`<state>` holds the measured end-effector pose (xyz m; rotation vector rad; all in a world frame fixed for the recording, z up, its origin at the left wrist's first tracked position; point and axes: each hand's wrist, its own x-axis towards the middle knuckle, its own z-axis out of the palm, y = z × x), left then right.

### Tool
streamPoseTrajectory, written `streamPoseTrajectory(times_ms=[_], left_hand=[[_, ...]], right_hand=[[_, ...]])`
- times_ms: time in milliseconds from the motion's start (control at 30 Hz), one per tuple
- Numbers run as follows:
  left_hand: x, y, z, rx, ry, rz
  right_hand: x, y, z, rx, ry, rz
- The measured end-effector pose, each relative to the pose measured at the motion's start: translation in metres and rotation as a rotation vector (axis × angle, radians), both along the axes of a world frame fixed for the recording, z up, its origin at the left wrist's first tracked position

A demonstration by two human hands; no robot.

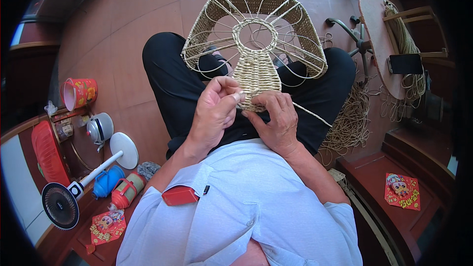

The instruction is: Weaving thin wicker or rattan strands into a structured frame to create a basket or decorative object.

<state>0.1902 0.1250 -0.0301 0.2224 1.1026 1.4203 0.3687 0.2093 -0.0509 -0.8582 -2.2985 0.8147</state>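
Note:
A half-woven basket of pale twisted straw cord on a wire frame rests across my lap. Its woven rim curves round the far side, and bare wire loops fan out from a small corded ring. From that ring a tightly woven panel runs toward me. At the panel's near left corner my left hand has thumb and forefinger pinched; what lies between them is too small to make out. My right hand grips the panel's near edge, thumb beneath and fingers on top. A loose straw cord trails rightward from there.
Coiled cord heaps on the floor at right, beside a wheeled stand. A phone lies on a board near hanging cord. At left stand a white fan, blue and red flasks, a kettle and a red bucket.

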Motion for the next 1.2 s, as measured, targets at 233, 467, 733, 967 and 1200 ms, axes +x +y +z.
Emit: streamPoseTrajectory(times_ms=[233, 467, 733, 967, 1200], left_hand=[[-0.105, -0.051, 0.007, -0.085, 0.072, 0.280], [-0.370, -0.203, 0.033, -0.540, 0.394, 0.748], [-0.599, -0.412, 0.149, -1.122, 0.725, 1.067], [-0.279, -0.106, 0.069, -0.171, 1.924, -0.088], [-0.045, -0.008, 0.016, 0.006, 1.443, -0.583]], right_hand=[[0.000, 0.000, 0.001, 0.055, -0.026, -0.011], [0.003, -0.002, 0.003, 0.039, -0.060, -0.018], [0.004, 0.000, 0.004, 0.019, -0.041, -0.011], [0.001, -0.001, 0.001, 0.009, -0.044, -0.020], [0.000, -0.002, 0.005, 0.029, -0.076, -0.015]])
